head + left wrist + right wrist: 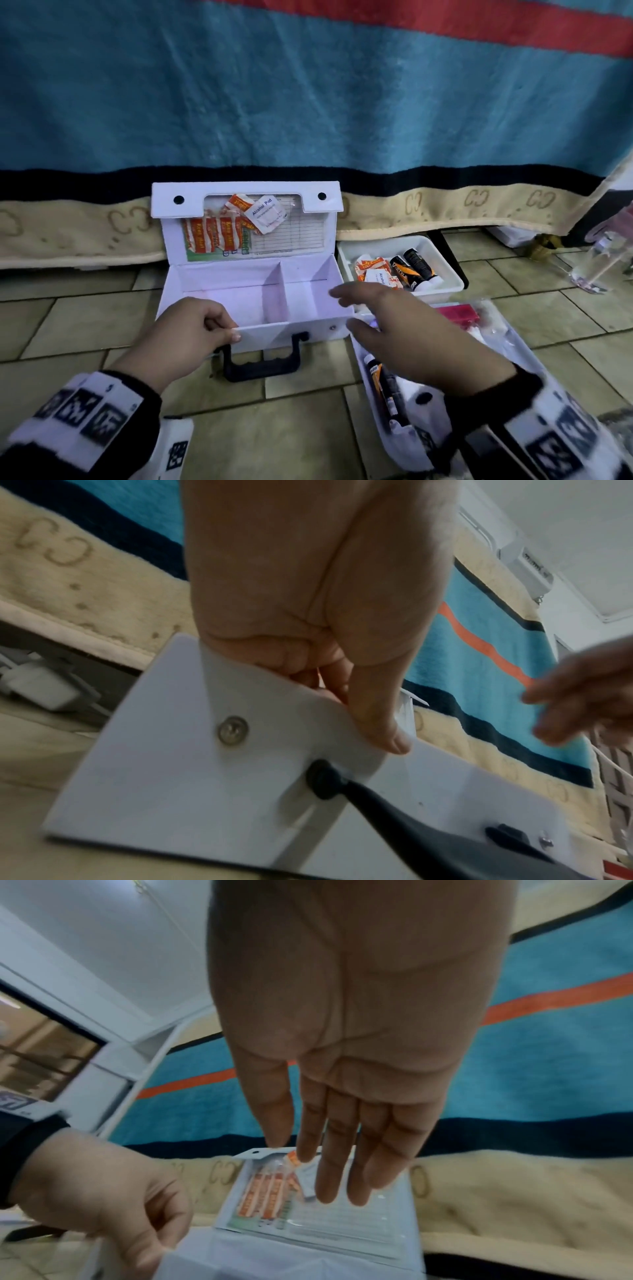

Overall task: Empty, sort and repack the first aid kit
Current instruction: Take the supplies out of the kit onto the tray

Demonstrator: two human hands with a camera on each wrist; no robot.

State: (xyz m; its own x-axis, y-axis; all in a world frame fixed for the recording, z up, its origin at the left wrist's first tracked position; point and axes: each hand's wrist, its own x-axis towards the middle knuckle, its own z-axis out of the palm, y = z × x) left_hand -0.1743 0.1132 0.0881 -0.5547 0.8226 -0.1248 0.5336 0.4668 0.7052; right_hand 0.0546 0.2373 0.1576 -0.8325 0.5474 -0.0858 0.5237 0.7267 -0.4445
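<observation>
The white first aid kit (191, 308) stands open on the tiled floor, its two compartments bare. Its raised lid (246, 202) has a clear pocket holding orange plaster sachets (209, 236) and an alcohol pad (265, 214). My left hand (191, 329) pinches the kit's front wall (171, 764) near its left corner, thumb outside and fingers inside. My right hand (387, 325) hovers flat with straight fingers over the kit's right end, holding nothing; in the right wrist view the right hand (335, 1123) points toward the lid. A black handle (262, 359) hangs at the front.
A white tray (442, 253) behind the right hand holds sachets and black-orange tubes (407, 270). A nearer white tray (363, 363) at lower right holds tubes and a red box (459, 315). A clear bottle (603, 260) lies at far right. A blanket-covered bed (308, 102) rises behind.
</observation>
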